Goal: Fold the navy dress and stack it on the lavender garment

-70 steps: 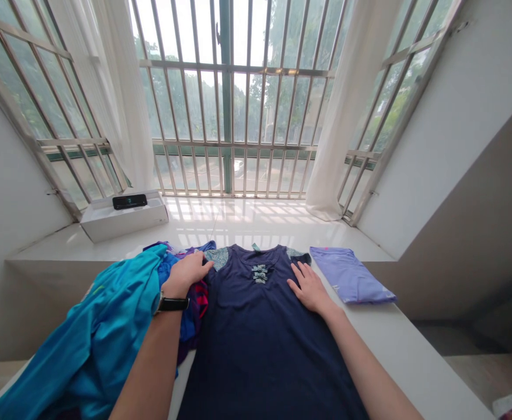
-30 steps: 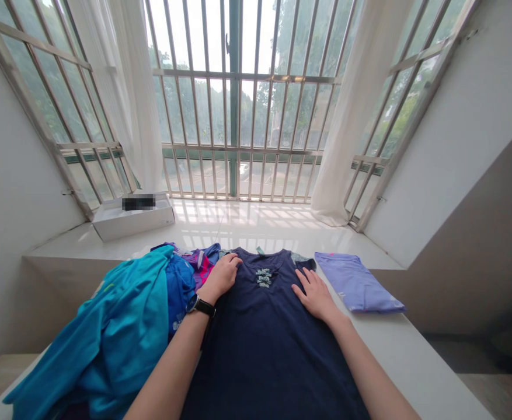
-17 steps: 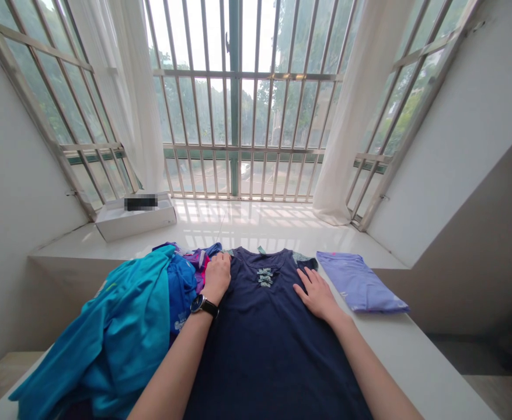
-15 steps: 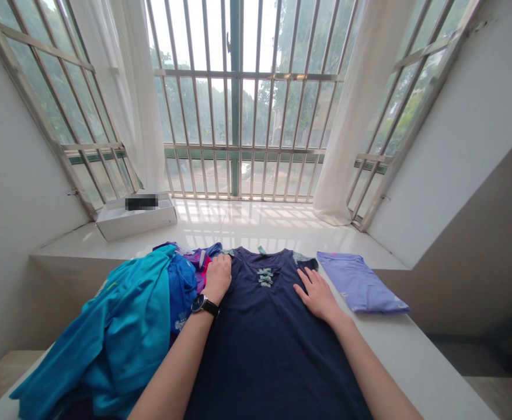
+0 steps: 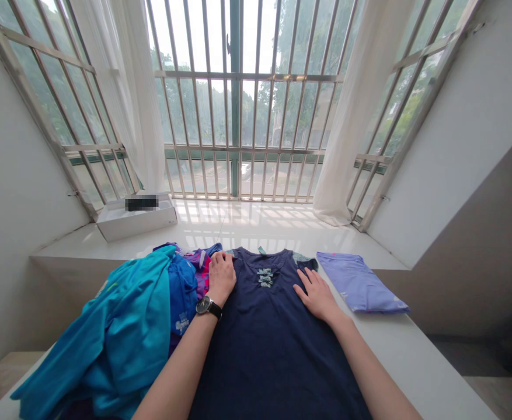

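A navy sleeveless top (image 5: 267, 344) lies spread on a white table, its neckline away from me, with small teal bows (image 5: 265, 277) at the chest. My left hand (image 5: 221, 278), with a black-strapped watch (image 5: 208, 307) on the wrist, lies on the top's left shoulder, next to a heap of clothes. That heap holds a turquoise garment (image 5: 124, 315) and a blue garment (image 5: 182, 291), with pink and purple cloth behind. My right hand (image 5: 317, 296) rests flat, fingers spread, on the top's right shoulder, near a folded lilac garment (image 5: 361, 283).
The white table (image 5: 417, 367) runs towards a glossy white windowsill (image 5: 247, 224). A white box (image 5: 136, 219) with a blurred dark patch stands on the sill at left. Behind are barred windows (image 5: 238, 116) and white curtains (image 5: 347, 116).
My left hand has slid rightwards from the clothes heap onto the navy top's shoulder. My right hand has stayed on the top, and the view has tilted slightly.
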A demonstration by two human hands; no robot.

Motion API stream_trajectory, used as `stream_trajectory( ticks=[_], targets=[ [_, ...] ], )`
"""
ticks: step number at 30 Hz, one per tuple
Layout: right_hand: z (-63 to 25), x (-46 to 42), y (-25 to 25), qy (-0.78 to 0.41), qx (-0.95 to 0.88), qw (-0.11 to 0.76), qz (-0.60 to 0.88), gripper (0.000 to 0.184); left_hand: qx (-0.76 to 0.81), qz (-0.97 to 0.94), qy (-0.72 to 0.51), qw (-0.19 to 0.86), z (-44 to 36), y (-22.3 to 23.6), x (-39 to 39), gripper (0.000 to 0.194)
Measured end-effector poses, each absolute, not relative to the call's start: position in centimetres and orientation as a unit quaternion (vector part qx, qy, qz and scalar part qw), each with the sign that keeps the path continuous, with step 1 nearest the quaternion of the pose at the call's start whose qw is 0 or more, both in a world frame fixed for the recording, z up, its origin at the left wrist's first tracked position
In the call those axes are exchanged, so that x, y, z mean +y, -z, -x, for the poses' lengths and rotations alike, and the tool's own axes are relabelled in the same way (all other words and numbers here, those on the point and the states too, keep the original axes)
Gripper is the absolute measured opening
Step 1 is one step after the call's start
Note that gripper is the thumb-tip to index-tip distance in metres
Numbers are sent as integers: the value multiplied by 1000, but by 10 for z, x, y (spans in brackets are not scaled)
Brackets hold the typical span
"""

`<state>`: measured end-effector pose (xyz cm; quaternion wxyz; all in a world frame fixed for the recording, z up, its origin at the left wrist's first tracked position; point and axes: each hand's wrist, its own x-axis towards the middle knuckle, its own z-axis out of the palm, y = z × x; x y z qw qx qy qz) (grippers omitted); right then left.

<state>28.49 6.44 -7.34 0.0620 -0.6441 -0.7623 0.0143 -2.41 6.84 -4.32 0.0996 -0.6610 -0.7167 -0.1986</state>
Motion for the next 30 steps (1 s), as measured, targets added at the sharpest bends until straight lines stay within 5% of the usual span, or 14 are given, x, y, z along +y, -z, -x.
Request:
stream_trajectory(
  ticks=[15, 30],
  targets=[
    [-285, 64, 73, -20, -762, 63, 644, 62, -689, 699, 189, 24, 32, 52, 79, 53],
    [-285, 63, 72, -38, -759, 80, 646, 62, -612, 666, 410, -117, 46, 73, 112, 66]
  ],
)
